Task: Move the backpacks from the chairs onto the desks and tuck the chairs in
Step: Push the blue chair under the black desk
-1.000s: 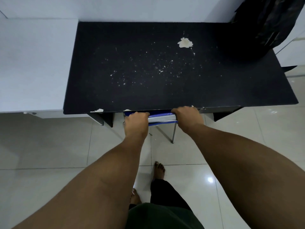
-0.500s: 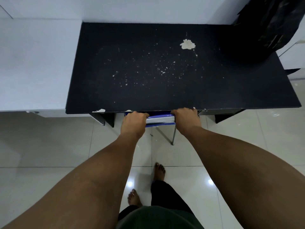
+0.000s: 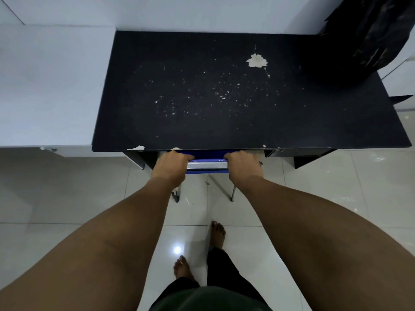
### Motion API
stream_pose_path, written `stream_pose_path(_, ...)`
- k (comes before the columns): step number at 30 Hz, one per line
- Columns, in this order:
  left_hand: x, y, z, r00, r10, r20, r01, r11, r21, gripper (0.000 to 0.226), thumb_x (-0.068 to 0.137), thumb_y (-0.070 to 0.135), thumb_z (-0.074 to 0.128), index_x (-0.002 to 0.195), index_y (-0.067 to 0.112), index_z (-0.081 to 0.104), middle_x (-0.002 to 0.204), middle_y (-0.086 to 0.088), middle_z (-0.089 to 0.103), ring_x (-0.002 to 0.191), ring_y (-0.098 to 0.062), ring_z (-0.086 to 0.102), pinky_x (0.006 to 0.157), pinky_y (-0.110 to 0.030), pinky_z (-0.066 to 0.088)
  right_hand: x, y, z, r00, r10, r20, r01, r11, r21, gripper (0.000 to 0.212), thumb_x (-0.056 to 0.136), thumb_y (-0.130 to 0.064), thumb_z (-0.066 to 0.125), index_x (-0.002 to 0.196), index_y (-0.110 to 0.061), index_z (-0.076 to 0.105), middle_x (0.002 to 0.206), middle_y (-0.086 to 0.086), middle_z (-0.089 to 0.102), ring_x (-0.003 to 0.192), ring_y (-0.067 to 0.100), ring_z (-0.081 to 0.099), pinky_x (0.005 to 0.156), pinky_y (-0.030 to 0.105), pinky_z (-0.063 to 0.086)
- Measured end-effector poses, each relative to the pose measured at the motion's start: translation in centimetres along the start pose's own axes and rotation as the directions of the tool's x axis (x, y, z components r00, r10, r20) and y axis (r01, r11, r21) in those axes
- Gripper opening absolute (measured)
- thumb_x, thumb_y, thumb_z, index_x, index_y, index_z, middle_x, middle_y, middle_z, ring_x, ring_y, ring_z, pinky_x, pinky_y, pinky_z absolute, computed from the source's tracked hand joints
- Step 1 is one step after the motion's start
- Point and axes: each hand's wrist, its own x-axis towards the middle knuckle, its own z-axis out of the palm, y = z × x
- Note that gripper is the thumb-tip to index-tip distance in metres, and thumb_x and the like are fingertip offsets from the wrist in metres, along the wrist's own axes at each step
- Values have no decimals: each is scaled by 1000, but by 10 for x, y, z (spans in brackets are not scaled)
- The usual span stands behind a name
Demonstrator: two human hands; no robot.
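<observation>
A black desk with chipped, speckled paint fills the middle of the head view. A blue chair sits almost wholly under its front edge; only the top of the backrest and two metal legs show. My left hand grips the left end of the backrest and my right hand grips the right end, fingers curled over the top. A black backpack stands on the desk's far right corner, partly cut off by the frame.
A white desk adjoins the black one on the left. White walls run behind both. The floor is glossy white tile, and my bare feet stand on it just behind the chair.
The chair has slid a little farther under the desk with both hands on its backrest. My left foot has come forward into view.
</observation>
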Motion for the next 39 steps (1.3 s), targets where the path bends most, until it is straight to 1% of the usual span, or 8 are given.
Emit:
stream_pose_path(9, -5, 3, 2, 997, -74, 19, 74, 997, 21, 57, 87, 23, 70, 138, 37, 48, 115, -2, 65, 100, -23, 63, 82, -35, 55, -2, 0, 11, 999, -44, -12, 44, 999, -10, 33, 89, -13, 67, 120, -23, 59, 101, 4, 64, 95, 25, 59, 87, 43, 45)
stream_pose_path(13, -7, 2, -1, 996, -83, 34, 84, 996, -28, 51, 83, 20, 72, 128, 37, 56, 108, 1, 66, 95, -22, 63, 78, -36, 56, 0, -2, 14, 998, -57, -4, 57, 998, 6, 33, 89, -17, 68, 120, -25, 59, 102, 3, 65, 96, 24, 59, 90, 45, 46)
stream_pose_path(16, -6, 2, -2, 995, -83, 52, 85, 995, -43, 46, 83, 17, 71, 123, 37, 58, 106, 1, 65, 95, -22, 62, 77, -36, 55, 2, 0, 13, 996, -84, -6, 84, 996, -6, 34, 87, -14, 68, 117, -26, 60, 97, 2, 64, 91, 23, 59, 85, 43, 47)
stream_pose_path(18, -3, 4, -5, 993, -94, 66, 96, 995, -29, 49, 85, 16, 70, 127, 37, 56, 109, 0, 64, 97, -23, 61, 78, -36, 54, 5, 4, 10, 994, -106, -8, 106, 994, -19, 35, 86, -10, 68, 116, -26, 61, 95, 2, 64, 89, 23, 58, 84, 43, 47)
stream_pose_path(23, 5, 13, -11, 986, -96, 138, 108, 991, -83, 55, 85, 11, 67, 133, 34, 54, 109, -3, 62, 97, -22, 58, 78, -38, 51, 13, 15, 0, 997, -63, 46, 63, 998, -2, 44, 82, 2, 63, 116, -26, 62, 101, 4, 65, 99, 28, 57, 93, 47, 39)
stream_pose_path(30, 1, 13, -11, 985, -74, 159, 84, 995, -61, 63, 84, 8, 66, 137, 38, 49, 114, -2, 61, 100, -24, 58, 81, -41, 52, 12, 13, -4, 986, -61, 157, 55, 997, 47, 42, 83, -3, 61, 118, -27, 60, 106, 5, 63, 100, 28, 58, 95, 47, 40)
stream_pose_path(34, 0, 12, -12, 979, -93, 181, 106, 992, -63, 67, 82, 6, 66, 137, 40, 49, 114, -3, 60, 101, -26, 58, 86, -48, 53, 10, 10, -4, 981, -80, 175, 72, 996, 54, 40, 84, -8, 64, 119, -26, 56, 107, 4, 63, 99, 26, 58, 95, 48, 44)
stream_pose_path(39, -1, 7, -11, 978, -82, 193, 91, 995, -38, 71, 81, 3, 67, 138, 40, 47, 116, -3, 60, 102, -27, 59, 85, -47, 54, 8, 4, -2, 982, -53, 180, 38, 996, 85, 36, 84, -11, 65, 114, -28, 56, 99, 3, 60, 94, 26, 56, 96, 49, 45)
